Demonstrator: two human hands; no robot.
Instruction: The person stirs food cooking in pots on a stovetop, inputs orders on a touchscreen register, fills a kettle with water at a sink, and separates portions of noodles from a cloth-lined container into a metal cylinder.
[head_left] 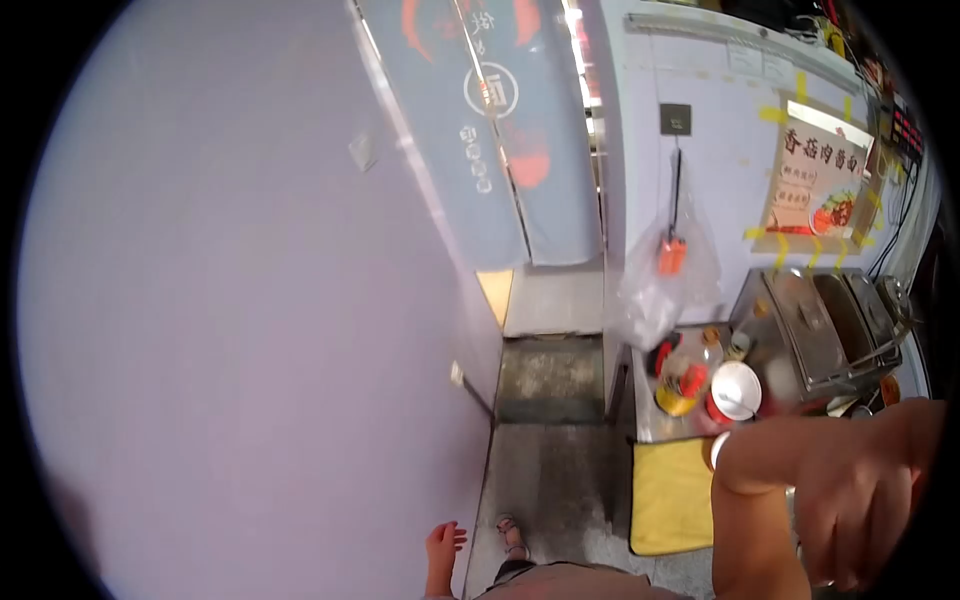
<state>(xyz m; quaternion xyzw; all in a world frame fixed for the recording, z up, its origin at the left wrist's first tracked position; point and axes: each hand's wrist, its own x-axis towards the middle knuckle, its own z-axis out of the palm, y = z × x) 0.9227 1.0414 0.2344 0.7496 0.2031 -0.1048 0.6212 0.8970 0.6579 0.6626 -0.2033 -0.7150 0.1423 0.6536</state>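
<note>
Low in the view, beside the pale wall, my left hand (447, 541) hangs with its fingers apart and nothing in them. My right arm is bent at the lower right, close to the camera. My right hand (855, 525) has its fingers curled down, and what they hold, if anything, is hidden. Near that arm lie a yellow cloth (672, 497) on the counter and a white-and-red bowl (735, 390) with a utensil in it. The arm partly covers a second white bowl (719, 452).
Bottles (712, 350) and a yellow-based container (677, 400) stand by the bowl. Behind are metal food warmers (805, 325). A plastic bag (655, 290) hangs on the wall. A curtain (545, 190) hangs over the doorway; a sandalled foot (512, 530) shows on the floor.
</note>
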